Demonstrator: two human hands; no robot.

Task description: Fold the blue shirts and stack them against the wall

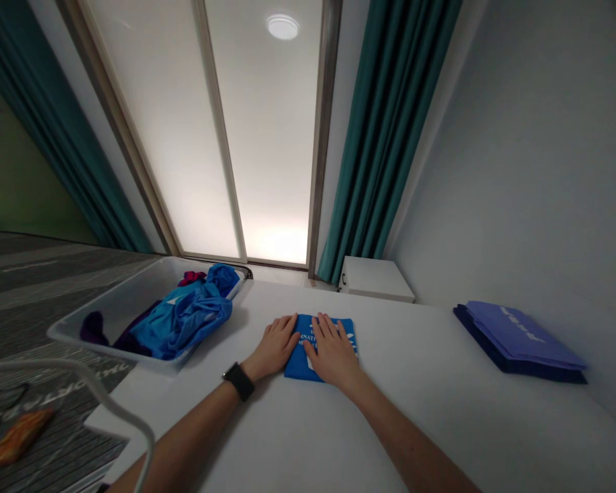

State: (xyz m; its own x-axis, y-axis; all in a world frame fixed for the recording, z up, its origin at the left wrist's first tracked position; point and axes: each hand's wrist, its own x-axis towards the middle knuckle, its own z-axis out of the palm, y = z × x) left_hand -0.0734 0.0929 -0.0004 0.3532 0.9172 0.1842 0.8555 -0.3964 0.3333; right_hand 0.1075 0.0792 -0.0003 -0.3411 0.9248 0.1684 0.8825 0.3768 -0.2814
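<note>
A blue garment with white lettering [304, 368] lies folded into a small rectangle on the white table [390, 411]. My left hand [273, 347] rests flat along its left edge, fingers stretched out and pointing away from me. Across its middle and right side lies my right hand [333, 352], palm down with the fingers extended, covering part of the print. Neither hand grasps anything. A black watch [239, 381] is on my left wrist.
At the left stands a translucent plastic bin [128, 291] holding crumpled blue, purple and red clothes [187, 315]. Folded purple and navy garments [526, 339] are stacked at the right. A pale cable [107, 400] arcs across the lower left. Behind the table is a white cabinet [374, 277].
</note>
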